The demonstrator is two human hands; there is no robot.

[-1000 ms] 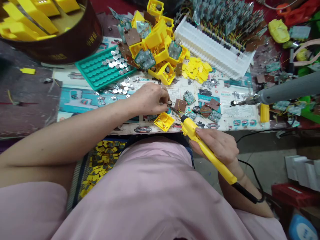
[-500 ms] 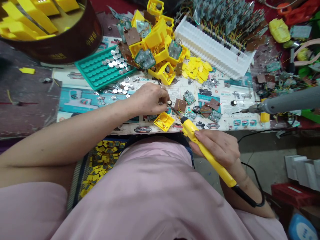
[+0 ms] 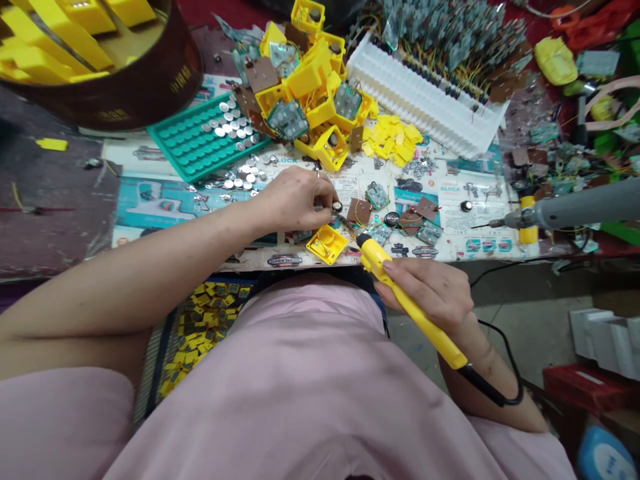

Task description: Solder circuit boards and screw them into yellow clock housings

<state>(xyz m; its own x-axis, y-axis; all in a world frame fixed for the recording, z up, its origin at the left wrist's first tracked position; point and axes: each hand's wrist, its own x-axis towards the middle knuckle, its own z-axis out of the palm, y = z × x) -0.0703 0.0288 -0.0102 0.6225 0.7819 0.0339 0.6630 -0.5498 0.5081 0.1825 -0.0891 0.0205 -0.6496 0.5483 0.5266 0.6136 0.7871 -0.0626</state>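
My left hand [image 3: 303,199] pinches a small round metal-and-black part [image 3: 337,207] just above the paper-covered bench. In my right hand [image 3: 433,293] is a yellow soldering iron [image 3: 415,310], gripped like a pen, its tip reaching to the round part; whether they touch I cannot make out. Directly below the fingers lies an open yellow plastic case [image 3: 327,244] with thin wires inside. To the right are a brown board [image 3: 360,211], a round black component [image 3: 391,219] and several green circuit boards [image 3: 377,195].
A teal tray [image 3: 185,143] holds silver discs. Behind are piled yellow cases [image 3: 313,73], yellow pieces [image 3: 393,139] and a white ribbed rack [image 3: 425,93] of wired parts. A grey electric screwdriver [image 3: 575,203] juts in from the right. A dark round tin [image 3: 120,87] stands left.
The soldering iron and my right hand have shifted slightly left. My left hand keeps its pinch on the round part. The whole view has moved a little.
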